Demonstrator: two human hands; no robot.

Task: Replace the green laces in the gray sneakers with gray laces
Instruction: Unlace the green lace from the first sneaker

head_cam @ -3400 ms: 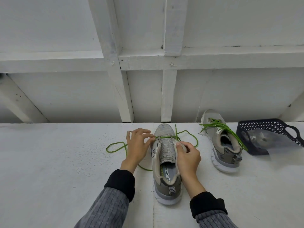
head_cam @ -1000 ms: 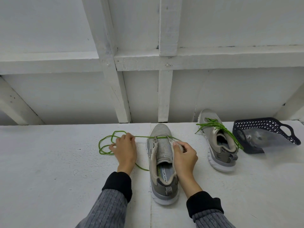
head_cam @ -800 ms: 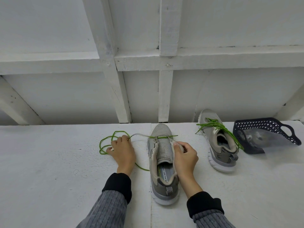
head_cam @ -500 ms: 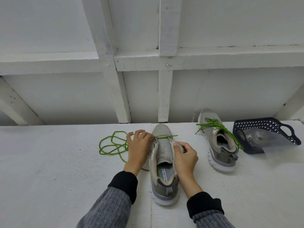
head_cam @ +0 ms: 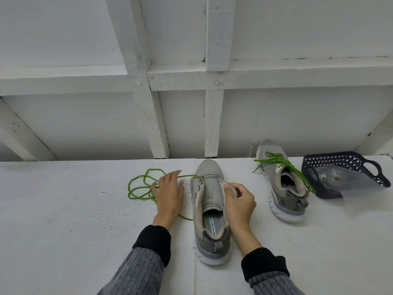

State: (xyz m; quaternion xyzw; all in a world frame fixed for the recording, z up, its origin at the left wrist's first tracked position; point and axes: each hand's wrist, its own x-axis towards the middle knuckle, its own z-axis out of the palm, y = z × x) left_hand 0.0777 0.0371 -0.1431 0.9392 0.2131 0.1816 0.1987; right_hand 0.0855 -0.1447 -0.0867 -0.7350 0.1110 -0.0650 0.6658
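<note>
A white bench (head_cam: 63,220) is lying open and bare across its whole left side. Near the middle, loops of green lace (head_cam: 140,186) are cluttering the surface just left of the near sneaker (head_cam: 210,201). A bare strip is running between that sneaker and the second sneaker (head_cam: 282,188) to the right. A dark basket (head_cam: 340,162) is sitting close beside the second sneaker, crowding the right side. A white wall (head_cam: 212,113) is closing off the back.

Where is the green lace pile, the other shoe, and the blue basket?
green lace pile (head_cam: 139,189), head view, on the loose loops left of the near shoe.
other shoe (head_cam: 282,211), head view, on its side wall.
blue basket (head_cam: 340,159), head view, on its far rim.
</note>
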